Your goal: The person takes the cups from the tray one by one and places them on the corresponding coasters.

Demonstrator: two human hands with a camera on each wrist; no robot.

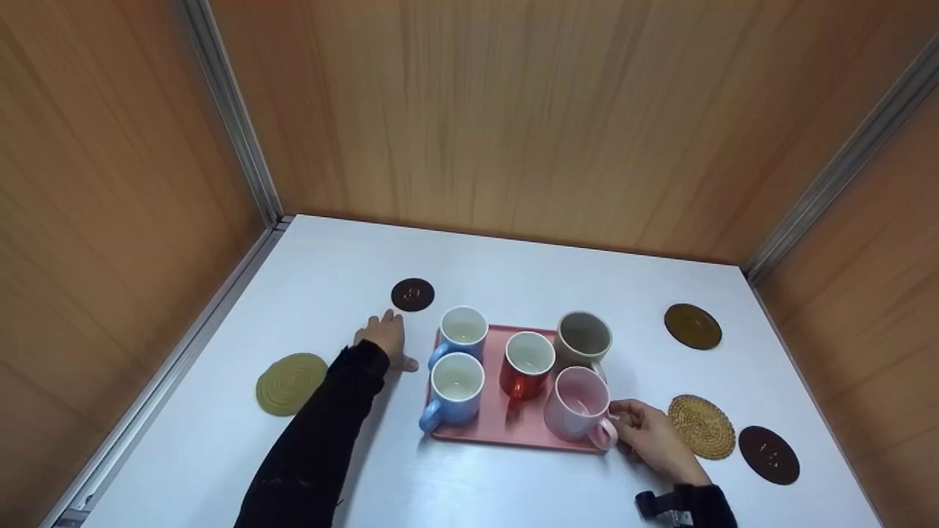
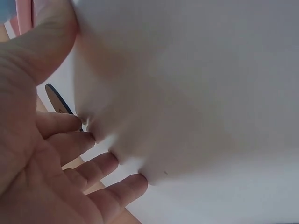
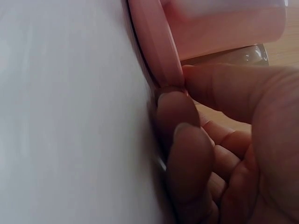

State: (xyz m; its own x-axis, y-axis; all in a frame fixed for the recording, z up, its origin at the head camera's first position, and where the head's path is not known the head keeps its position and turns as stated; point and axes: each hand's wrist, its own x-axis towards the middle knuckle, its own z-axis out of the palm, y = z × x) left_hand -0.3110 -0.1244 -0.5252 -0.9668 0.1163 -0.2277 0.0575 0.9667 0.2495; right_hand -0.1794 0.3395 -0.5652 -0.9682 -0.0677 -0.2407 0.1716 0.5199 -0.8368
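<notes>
A pink rectangular tray [image 1: 491, 429] lies on the white table and bears several mugs. On its left stand two blue mugs [image 1: 456, 392] with pale insides, one behind the other. A red mug [image 1: 519, 381] is in the middle; a grey mug [image 1: 579, 341] and, in front of it, a pink mug [image 1: 576, 411] stand on the right. With thumb and fingers, my right hand [image 1: 653, 436] pinches the tray's right edge, the thumb above in the right wrist view. My left hand [image 1: 385, 339] is left of the tray, thumb spread, its fingertips [image 2: 135, 182] against the table.
A small dark coaster [image 1: 412, 294] lies beyond the left hand, an olive woven coaster [image 1: 290, 385] beside the left sleeve. On the right are a brown coaster [image 1: 693, 326], a straw coaster [image 1: 702, 427] and another dark coaster [image 1: 769, 455]. Wooden panels [image 1: 469, 117] enclose the table.
</notes>
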